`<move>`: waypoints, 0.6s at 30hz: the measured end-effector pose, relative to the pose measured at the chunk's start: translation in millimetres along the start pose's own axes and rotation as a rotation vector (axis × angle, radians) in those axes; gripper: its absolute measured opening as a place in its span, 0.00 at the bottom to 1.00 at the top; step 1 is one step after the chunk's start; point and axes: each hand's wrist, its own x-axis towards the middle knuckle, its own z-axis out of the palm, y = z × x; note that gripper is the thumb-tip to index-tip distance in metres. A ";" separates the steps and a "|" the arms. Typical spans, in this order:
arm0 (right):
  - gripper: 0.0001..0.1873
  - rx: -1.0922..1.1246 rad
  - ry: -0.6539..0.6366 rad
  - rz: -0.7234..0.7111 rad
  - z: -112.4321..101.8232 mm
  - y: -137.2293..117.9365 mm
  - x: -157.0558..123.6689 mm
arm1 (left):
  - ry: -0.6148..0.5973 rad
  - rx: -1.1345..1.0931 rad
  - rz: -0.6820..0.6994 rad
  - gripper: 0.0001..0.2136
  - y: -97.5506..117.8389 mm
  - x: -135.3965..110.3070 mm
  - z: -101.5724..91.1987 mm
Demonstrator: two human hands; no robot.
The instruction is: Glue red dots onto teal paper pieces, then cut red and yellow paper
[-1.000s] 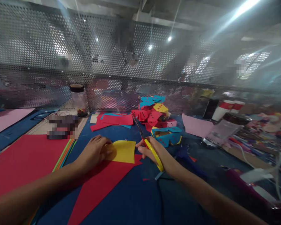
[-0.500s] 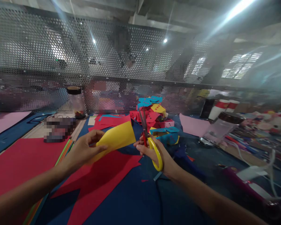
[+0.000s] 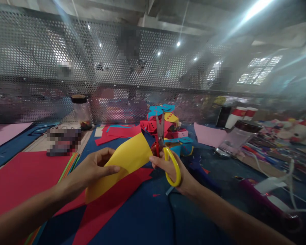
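My left hand (image 3: 95, 168) pinches a yellow paper sheet (image 3: 124, 160) and holds it up off the table, tilted. My right hand (image 3: 168, 166) grips scissors (image 3: 165, 149) with a yellow and red handle, blades pointing up, right at the sheet's right edge. Under both hands a large red paper piece (image 3: 112, 199) lies on the blue table covering (image 3: 148, 217).
A heap of red, blue and yellow cut paper shapes (image 3: 165, 127) sits behind the scissors. A stack of red sheets (image 3: 25, 177) lies at the left, a lidded jar (image 3: 80, 110) by the perforated metal screen (image 3: 91, 68). Pink paper (image 3: 206, 134), cups, a tipped jar (image 3: 237, 137) and clutter fill the right.
My left hand lifted the yellow sheet off the table and tilted it up. My right hand raised the scissors from lying low to upright beside the sheet's edge.
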 end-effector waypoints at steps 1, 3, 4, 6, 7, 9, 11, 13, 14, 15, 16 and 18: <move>0.15 0.012 -0.001 0.004 0.0 -0.1 -0.3 | -0.012 -0.024 -0.013 0.17 -0.4 0.0 0.4; 0.15 0.039 0.018 0.011 0.2 -0.7 -0.5 | -0.041 -0.075 -0.040 0.18 -1.4 -0.5 0.8; 0.15 0.053 0.030 0.014 0.1 -1.0 -0.1 | -0.050 -0.099 -0.055 0.18 -1.8 -1.1 0.6; 0.17 0.079 0.059 0.022 -0.8 -0.9 2.1 | -0.044 -0.136 -0.071 0.19 -1.0 -2.4 0.0; 0.18 0.087 0.073 0.026 -1.5 -0.7 3.6 | -0.031 -0.149 -0.073 0.19 0.4 -2.9 -0.4; 0.18 0.090 0.098 0.036 -3.0 -0.2 6.4 | -0.015 -0.175 -0.089 0.20 4.5 -3.8 -1.6; 0.18 0.087 0.111 0.049 -3.2 -0.8 7.4 | -0.044 -0.203 -0.132 0.22 8.7 -4.7 -3.7; 0.19 0.098 0.104 0.070 -1.6 -2.5 5.7 | -0.105 -0.207 -0.174 0.21 10.4 -6.5 -7.3; 0.19 0.108 0.093 0.083 -0.1 -3.5 4.1 | -0.139 -0.192 -0.180 0.20 9.8 -7.9 -9.8; 0.19 0.115 0.074 0.095 1.6 -4.5 2.1 | -0.175 -0.168 -0.182 0.18 8.1 -9.6 -12.8; 0.19 0.117 0.054 0.105 3.4 -5.0 0.0 | -0.210 -0.140 -0.183 0.17 5.6 -11.4 -16.0; 0.21 0.109 0.007 0.119 6.9 -4.5 -3.5 | -0.283 -0.086 -0.189 0.16 -1.5 -14.5 -22.0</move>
